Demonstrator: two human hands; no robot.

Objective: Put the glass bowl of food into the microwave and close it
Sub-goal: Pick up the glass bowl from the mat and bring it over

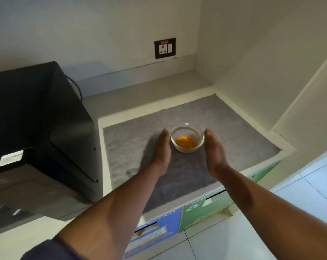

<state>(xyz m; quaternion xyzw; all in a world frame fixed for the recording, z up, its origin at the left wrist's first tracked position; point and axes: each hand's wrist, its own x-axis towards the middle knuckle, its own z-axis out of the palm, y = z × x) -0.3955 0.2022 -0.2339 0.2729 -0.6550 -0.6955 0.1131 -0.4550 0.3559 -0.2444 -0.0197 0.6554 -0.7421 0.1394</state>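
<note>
Flanking the glass bowl on the grey worktop, both hands, left and right, are open, apart. Smooth, breakable glass: cup its sides low, firmly.

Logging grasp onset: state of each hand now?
Left hand: open, flat beside the glass bowl, not gripping.
Right hand: open, beside the bowl, not gripping.

The grey tabletop lies bare all around the glass bowl, leaving open room behind it and toward the front edge. The black microwave stands as a tall block to the left, well apart from the bowl. The right wall closes that side, the back wall with its socket the far end.
</note>
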